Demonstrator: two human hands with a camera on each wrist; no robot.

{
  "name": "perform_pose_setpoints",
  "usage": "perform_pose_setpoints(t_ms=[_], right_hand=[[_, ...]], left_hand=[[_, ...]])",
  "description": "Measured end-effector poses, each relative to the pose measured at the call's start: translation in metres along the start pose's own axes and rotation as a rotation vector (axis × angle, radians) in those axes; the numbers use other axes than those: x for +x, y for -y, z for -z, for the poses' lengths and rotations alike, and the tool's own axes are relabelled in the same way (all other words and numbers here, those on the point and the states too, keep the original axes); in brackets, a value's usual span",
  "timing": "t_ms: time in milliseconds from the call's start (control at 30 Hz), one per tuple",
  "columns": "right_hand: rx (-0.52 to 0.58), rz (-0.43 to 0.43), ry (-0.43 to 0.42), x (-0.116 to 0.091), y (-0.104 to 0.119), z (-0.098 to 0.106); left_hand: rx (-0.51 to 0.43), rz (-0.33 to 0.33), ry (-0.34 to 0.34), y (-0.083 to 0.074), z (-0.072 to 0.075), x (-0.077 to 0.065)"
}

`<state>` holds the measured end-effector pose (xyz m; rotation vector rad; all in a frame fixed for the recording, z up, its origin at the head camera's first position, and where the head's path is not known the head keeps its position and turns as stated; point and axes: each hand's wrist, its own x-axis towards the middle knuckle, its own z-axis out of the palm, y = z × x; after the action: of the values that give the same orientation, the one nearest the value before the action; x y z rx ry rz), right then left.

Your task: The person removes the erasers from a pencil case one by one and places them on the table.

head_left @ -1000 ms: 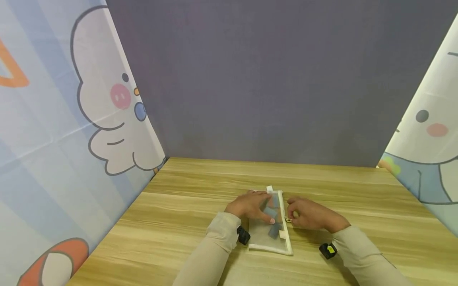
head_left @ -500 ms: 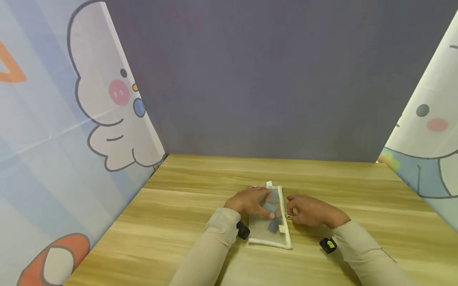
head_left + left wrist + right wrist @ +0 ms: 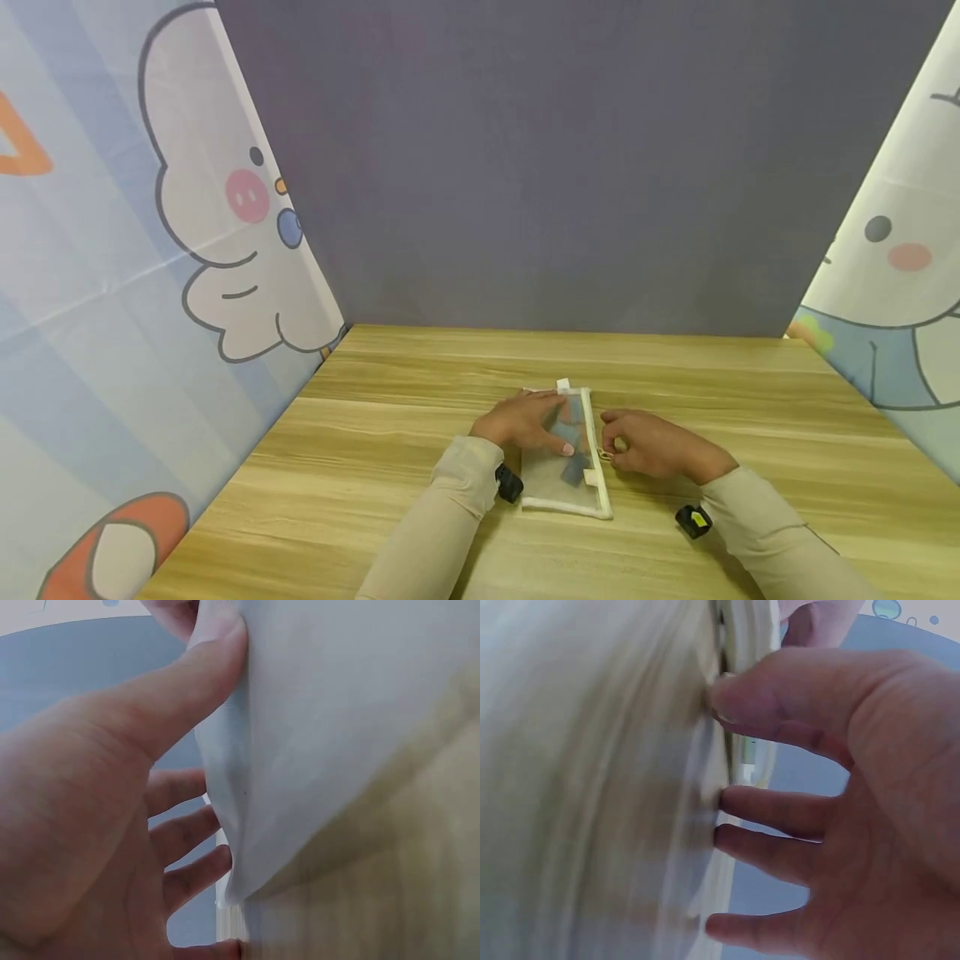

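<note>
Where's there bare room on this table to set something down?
Bare tabletop lies left of the left sleeve, right of the right sleeve, and beyond the pouch up to the grey backdrop. It's crowded at the pouch: the left hand rests on it; the right hand pinches a pull at its right edge.

Here we are in a small screened-off booth, a staged recording corner by the look of it! A wood-grain bench [image 3: 352,475] stretches across the near side, a plain dark grey panel [image 3: 510,167] stands right along its far edge, and cartoon-printed sheets, the left sheet [image 3: 82,292] and the right sheet [image 3: 892,292], close in the sides. Black wrist devices [image 3: 509,483] add to the studio feel; the building around it can't be told.
</note>
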<state>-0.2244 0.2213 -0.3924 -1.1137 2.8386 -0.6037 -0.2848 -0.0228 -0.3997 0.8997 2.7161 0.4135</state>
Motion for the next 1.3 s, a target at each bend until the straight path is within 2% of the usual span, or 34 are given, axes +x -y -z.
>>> perform_pose_setpoints(t_ms=[167, 300, 467, 700, 800, 1033, 1200, 1300], right_hand=[[0.007, -0.002, -0.03, 0.0, -0.004, -0.002], [0.038, -0.027, -0.035, 0.002, -0.004, -0.001], [0.026, -0.028, -0.048, 0.004, -0.003, -0.001], [0.006, -0.007, -0.048, 0.007, -0.005, -0.003], [-0.013, -0.014, -0.056, 0.007, -0.005, -0.003], [-0.037, -0.01, -0.057, 0.008, -0.007, -0.005], [-0.062, -0.008, -0.068, 0.007, -0.005, -0.002], [-0.06, -0.001, -0.067, 0.006, -0.006, -0.002]], left_hand=[[0.03, -0.007, -0.023, -0.003, -0.006, 0.002], [0.067, -0.006, -0.058, -0.006, -0.006, 0.003], [0.115, -0.004, -0.081, -0.007, -0.005, 0.002], [0.169, 0.031, -0.113, -0.009, -0.004, -0.001], [0.177, 0.032, -0.113, -0.009, -0.003, 0.0], [0.173, -0.021, -0.089, -0.005, -0.005, -0.001], [0.221, 0.013, -0.11, -0.01, -0.003, 0.001], [0.218, 0.03, -0.101, -0.012, -0.002, 0.001]])
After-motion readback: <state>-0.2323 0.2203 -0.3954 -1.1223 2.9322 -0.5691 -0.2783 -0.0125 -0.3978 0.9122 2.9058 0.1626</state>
